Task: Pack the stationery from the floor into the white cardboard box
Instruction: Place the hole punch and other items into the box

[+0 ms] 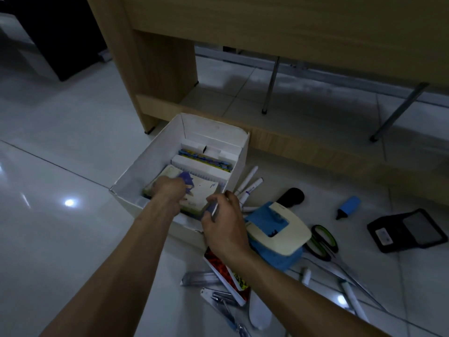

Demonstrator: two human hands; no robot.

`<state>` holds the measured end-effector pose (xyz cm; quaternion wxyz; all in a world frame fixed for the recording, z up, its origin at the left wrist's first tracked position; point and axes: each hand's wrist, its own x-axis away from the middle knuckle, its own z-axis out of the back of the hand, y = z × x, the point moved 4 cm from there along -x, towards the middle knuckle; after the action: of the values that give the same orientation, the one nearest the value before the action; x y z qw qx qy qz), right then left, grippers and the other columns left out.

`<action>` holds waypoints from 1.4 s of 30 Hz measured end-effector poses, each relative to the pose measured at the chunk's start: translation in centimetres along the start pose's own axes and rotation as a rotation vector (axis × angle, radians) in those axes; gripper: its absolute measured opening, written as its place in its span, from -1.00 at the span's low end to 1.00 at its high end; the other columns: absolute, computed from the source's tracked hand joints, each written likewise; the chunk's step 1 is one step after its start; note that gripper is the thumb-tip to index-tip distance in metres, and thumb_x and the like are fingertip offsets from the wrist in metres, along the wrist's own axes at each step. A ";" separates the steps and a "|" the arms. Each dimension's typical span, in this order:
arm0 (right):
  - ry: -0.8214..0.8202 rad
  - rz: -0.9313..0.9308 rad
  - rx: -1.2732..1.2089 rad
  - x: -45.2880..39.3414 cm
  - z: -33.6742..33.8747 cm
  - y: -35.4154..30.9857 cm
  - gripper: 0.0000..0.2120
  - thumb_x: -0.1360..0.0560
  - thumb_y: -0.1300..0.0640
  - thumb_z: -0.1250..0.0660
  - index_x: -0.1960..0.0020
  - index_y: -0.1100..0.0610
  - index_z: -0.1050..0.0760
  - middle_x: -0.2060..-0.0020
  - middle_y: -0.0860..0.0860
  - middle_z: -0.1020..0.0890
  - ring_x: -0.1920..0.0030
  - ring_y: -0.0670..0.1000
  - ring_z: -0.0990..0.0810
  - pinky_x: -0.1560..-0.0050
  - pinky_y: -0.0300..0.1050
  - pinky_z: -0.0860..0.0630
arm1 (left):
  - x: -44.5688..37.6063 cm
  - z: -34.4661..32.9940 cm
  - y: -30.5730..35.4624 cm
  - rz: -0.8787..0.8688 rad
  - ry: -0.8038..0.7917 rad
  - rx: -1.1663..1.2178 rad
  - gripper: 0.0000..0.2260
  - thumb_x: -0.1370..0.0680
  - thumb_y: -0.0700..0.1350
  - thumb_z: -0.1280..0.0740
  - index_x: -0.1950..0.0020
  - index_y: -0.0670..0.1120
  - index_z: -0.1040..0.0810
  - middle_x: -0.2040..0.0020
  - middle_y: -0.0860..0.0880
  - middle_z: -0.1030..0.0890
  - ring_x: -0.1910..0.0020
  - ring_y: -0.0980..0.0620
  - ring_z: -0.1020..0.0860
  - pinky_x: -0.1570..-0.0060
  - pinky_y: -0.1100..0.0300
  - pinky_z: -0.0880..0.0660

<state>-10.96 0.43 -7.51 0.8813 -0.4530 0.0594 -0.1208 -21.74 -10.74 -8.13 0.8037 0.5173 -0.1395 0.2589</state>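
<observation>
The white cardboard box (145, 164) stands open on the tiled floor. Inside lie a spiral notebook (201, 190) and a colourful flat pack (206, 159) at the far end. My left hand (167, 189) reaches into the box and pinches a small purple item (186, 178) over the notebook. My right hand (223, 224) hovers at the box's near right corner, its fingers curled round a small blue-grey object (211, 210). White markers (247, 186) lie just right of the box.
On the floor to the right lie a blue and cream hole punch (277, 232), green-handled scissors (323, 242), a blue highlighter (348, 206), a black stamp pad (408, 231), a black oval object (291, 197), a red patterned book (226, 276) and rulers (199, 278). A wooden desk (155, 69) stands behind.
</observation>
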 end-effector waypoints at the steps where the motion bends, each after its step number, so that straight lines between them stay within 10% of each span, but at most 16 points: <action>1: -0.003 -0.004 -0.004 0.0 0.0 0.0 -0.75 -0.51 0.19 -0.25 -0.18 0.10 -0.46 -0.21 0.04 -0.40 -0.17 0.01 -0.44 -0.08 -0.24 -0.36 | -0.2 0.6 0.2 -0.087 0.063 -0.104 -0.71 -0.57 -0.30 -0.20 -0.27 -0.36 -0.40 -0.21 -0.24 -0.51 -0.08 -0.18 -0.52 0.42 0.29 -0.51; 4: -0.007 -0.001 -0.013 0.0 0.2 -0.1 -0.76 -0.51 0.19 -0.25 -0.18 0.10 -0.46 -0.19 0.03 -0.40 -0.13 -0.01 -0.45 -0.05 -0.24 -0.36 | -1.3 0.5 -0.6 -0.273 -0.084 -0.381 -0.92 -0.50 -0.25 -0.30 0.07 -0.26 -0.53 0.09 -0.29 -0.58 0.04 -0.23 -0.56 0.07 0.02 -0.56; 10: -0.011 0.008 -0.034 0.1 0.4 -0.2 -0.70 -0.52 0.19 -0.27 -0.25 0.09 -0.47 -0.21 0.02 -0.41 0.01 -0.15 -0.42 0.05 -0.51 -0.30 | 1.0 -3.6 -1.7 -0.428 -0.603 -1.060 -0.70 -0.58 -0.18 -0.19 -0.28 -0.15 -0.53 -0.30 -0.15 -0.52 -0.23 -0.11 -0.50 -0.23 0.07 -0.44; 14: -0.013 -0.025 -0.041 0.6 0.5 -0.1 -0.67 -0.55 0.13 -0.26 -0.31 0.08 -0.45 -0.23 0.03 -0.40 -0.11 -0.08 -0.44 -0.01 -0.48 -0.27 | 1.0 -4.1 -2.5 -0.473 -0.629 -1.362 -0.69 -0.63 -0.17 -0.11 -0.32 -0.22 -0.45 -0.32 -0.18 -0.48 -0.27 -0.15 -0.48 -0.24 0.02 -0.43; 26: 0.057 -0.191 -0.135 1.2 0.3 -0.6 -0.74 -0.50 0.29 -0.27 -0.14 0.06 -0.49 -0.17 0.04 -0.39 -0.05 -0.09 -0.36 0.05 -0.48 -0.20 | 0.2 -4.8 -2.4 -0.412 -0.631 -1.245 -0.50 -0.60 -0.18 -0.17 -0.54 -0.02 -0.15 -0.47 -0.17 -0.31 -0.38 -0.12 -0.37 -0.31 0.10 -0.36; 37: -0.173 -0.108 -0.091 0.8 1.8 -0.3 -0.61 -0.58 0.03 -0.27 -0.39 0.01 -0.38 -0.29 0.04 -0.36 -0.26 -0.02 -0.41 -0.13 -0.37 -0.27 | -0.9 -4.1 -2.5 -0.407 -0.577 -0.903 -0.59 -0.57 -0.23 -0.14 -0.42 -0.02 -0.37 -0.41 -0.14 -0.40 -0.30 -0.10 -0.44 -0.20 0.13 -0.43; 42: -0.218 -0.006 0.012 0.9 6.4 1.2 -0.56 -0.56 0.07 -0.29 -0.43 0.04 -0.35 -0.30 0.03 -0.44 -0.26 0.04 -0.47 -0.17 -0.19 -0.41 | 0.9 -2.5 0.0 -0.497 -0.351 -0.506 -0.71 -0.58 -0.26 -0.11 -0.24 -0.11 -0.49 0.06 -0.21 -0.58 0.28 -0.07 -0.50 0.32 0.23 -0.41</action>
<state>-8.56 5.89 -4.79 0.8849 -0.4582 -0.0387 -0.0739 -21.08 -8.23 -8.75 0.9080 0.3572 -0.2046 -0.0786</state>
